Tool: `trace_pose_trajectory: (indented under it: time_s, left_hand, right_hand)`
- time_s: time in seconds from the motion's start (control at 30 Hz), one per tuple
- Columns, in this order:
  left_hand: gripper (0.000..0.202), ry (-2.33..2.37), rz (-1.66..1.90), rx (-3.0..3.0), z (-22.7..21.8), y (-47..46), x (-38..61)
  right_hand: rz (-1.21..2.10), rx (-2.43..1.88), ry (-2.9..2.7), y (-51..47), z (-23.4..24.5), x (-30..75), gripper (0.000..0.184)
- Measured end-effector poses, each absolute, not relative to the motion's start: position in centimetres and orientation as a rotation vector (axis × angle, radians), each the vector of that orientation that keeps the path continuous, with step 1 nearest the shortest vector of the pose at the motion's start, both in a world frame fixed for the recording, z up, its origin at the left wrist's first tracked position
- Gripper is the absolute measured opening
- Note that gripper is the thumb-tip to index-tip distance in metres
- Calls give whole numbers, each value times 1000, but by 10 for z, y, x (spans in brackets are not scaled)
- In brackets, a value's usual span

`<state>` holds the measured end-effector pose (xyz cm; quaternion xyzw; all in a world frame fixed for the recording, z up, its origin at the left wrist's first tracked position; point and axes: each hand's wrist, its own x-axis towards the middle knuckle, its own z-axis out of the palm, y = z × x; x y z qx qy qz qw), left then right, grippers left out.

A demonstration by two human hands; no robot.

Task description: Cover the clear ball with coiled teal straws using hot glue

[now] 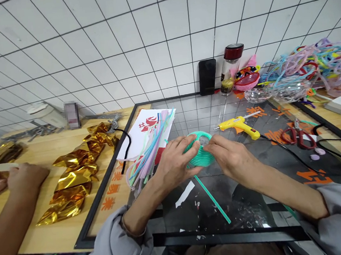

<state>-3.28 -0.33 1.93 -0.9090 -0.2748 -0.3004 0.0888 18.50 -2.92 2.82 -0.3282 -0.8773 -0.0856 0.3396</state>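
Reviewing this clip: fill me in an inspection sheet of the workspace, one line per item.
Surface: glossy dark tabletop, black-edged, small scraps scattered near the front.
Job's things: green coil; green strip extends from beneath it, any join hidden.
Clutter: coloured strips bundled over printed paper; yellow glue gun; red-handled scissors; white paper scrap.
Hands: left hand holds the coil; right hand pinches at its rim.
Cables: black cable trails from the glue gun, right side.
Surroundings: tiled wall behind; gold foil and another person's hand at left.
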Motion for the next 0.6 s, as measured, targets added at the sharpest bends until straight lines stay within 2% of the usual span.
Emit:
trace_pose_trajectory:
  time_s: [0.6]
  left_hand:
    - [64, -841, -925, -2809, 14, -2, -36]
  right_hand:
    - [-324, -909, -2273, -31, 32, 179, 27]
